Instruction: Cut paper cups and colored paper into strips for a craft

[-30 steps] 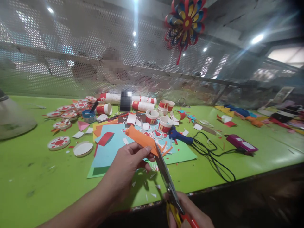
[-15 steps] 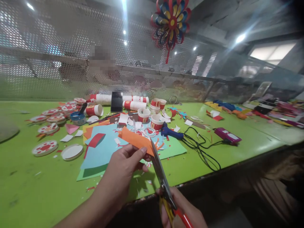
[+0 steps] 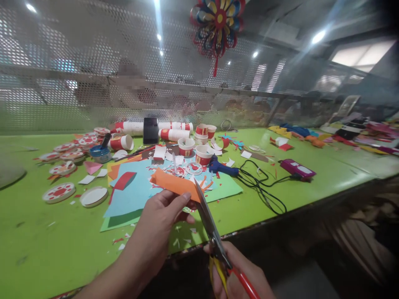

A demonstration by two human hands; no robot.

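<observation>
My left hand (image 3: pixel 165 211) pinches a folded strip of orange paper (image 3: pixel 174 182) between thumb and fingers, above the table's front edge. Narrow cut strips fan out at the paper's right end. In my right hand (image 3: pixel 240 270) are large scissors (image 3: pixel 209 224) with one red and one yellow handle. Their blades point up and away, and the tips lie against the orange paper near its cut end. Beneath the paper are light blue sheets (image 3: pixel 131 199) and green sheets (image 3: pixel 229 187) with scraps on them.
Paper cups (image 3: pixel 204 155), a phone (image 3: pixel 151 131) and a blue glue gun (image 3: pixel 222 168) sit behind the paper. Its black cable runs right towards a purple box (image 3: pixel 297 169). Decorated round lids (image 3: pixel 59 192) and a blue jar (image 3: pixel 100 154) stand left. A flower ornament (image 3: pixel 220 18) hangs above.
The camera view has shifted slightly. The scissor tips and orange paper have moved a little left in the picture, and more cut strips show at the paper's right end.
</observation>
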